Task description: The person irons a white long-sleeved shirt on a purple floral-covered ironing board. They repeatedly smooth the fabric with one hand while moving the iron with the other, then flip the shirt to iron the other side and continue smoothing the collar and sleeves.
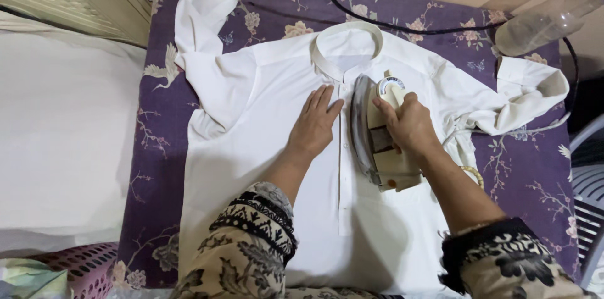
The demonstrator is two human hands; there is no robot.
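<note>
A white collared shirt (264, 148) lies face up on a purple flowered cloth (157, 148), its collar at the far end. My left hand (314, 126) rests flat on the shirt's chest, just left of the button strip. My right hand (409, 126) grips the handle of a cream-coloured iron (377, 160). The iron is tilted on its side edge along the button strip, right of my left hand. Both sleeves of mine are black and cream patterned.
A clear plastic bottle (547, 22) lies at the far right on the cloth. The iron's black cord (390, 22) runs across the far edge. A white sheet (56, 135) covers the left side. A pink perforated basket (82, 267) sits at the lower left.
</note>
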